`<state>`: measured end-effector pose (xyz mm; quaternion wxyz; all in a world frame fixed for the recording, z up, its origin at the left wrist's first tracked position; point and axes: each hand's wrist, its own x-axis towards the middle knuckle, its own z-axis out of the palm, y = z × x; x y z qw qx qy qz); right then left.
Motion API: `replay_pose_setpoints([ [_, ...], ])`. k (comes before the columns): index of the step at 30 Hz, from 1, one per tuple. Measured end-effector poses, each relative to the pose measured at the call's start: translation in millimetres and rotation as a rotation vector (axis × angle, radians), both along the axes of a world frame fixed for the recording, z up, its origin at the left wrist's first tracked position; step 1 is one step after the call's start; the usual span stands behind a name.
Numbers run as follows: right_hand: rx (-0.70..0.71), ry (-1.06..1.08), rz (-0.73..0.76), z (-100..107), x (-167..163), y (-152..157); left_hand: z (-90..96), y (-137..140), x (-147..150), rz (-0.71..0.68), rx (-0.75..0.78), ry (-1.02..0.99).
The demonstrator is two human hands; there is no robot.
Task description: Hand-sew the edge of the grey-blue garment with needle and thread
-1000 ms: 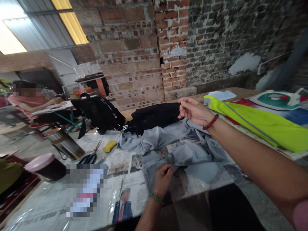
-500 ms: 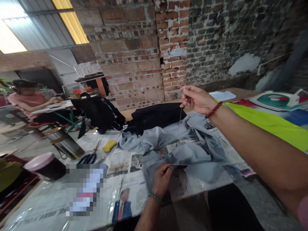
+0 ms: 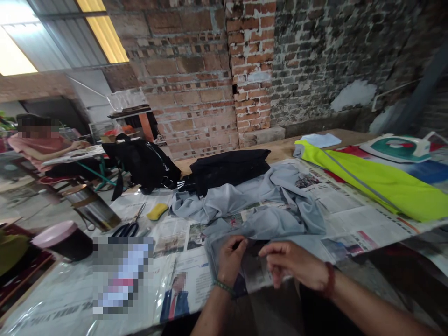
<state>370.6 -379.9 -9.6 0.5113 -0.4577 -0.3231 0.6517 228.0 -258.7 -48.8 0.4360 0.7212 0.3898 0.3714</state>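
Observation:
Light grey cloth [image 3: 276,221] lies bunched across the table, its near edge folded toward me. My left hand [image 3: 232,256] pinches that near edge between thumb and fingers. Close on its right, my right hand [image 3: 289,261] is held low, thumb and index finger together and the other fingers curled. A fine thread ran from this hand to the cloth a moment ago; now it is too thin and blurred to see. Whether a needle is between the fingertips cannot be made out.
Newspaper under clear plastic covers the table [image 3: 175,245]. Scissors [image 3: 128,228], a yellow sponge [image 3: 157,212], a pink-lidded jar [image 3: 66,240] and a steel flask [image 3: 93,207] stand left. Black cloth [image 3: 227,170] and a black backpack [image 3: 140,165] lie behind; a neon-yellow garment [image 3: 371,179] and iron [image 3: 399,148] right. A person [image 3: 42,144] sits far left.
My right hand has come down from its raised place above the cloth to beside my left hand. The thread hanging from it no longer shows. My left hand keeps its pinch.

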Motion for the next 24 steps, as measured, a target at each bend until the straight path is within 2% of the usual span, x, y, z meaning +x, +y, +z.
replay_pose_setpoints([
  [2,-0.037,-0.015,-0.008,-15.4,-16.6,1.2,-0.2,0.9,-0.8,-0.013,0.005,0.009],
  [5,-0.108,-0.132,-0.070,-23.7,-29.0,14.0,0.6,1.0,-1.7,-0.036,-0.013,0.017],
  [9,-0.129,-0.218,-0.112,-23.9,-30.0,28.6,3.4,-0.8,-2.4,-0.028,-0.002,0.006],
  [14,-0.115,-0.286,-0.139,-23.4,-29.5,30.4,2.5,-0.3,-2.1,-0.018,-0.007,-0.015],
  [18,-0.081,-0.276,-0.159,-23.9,-31.7,32.6,-0.9,2.3,-1.4,0.010,-0.054,-0.061],
  [24,-0.113,-0.253,-0.220,-23.2,-35.3,39.9,-0.5,1.9,-1.2,0.027,-0.106,-0.102],
])
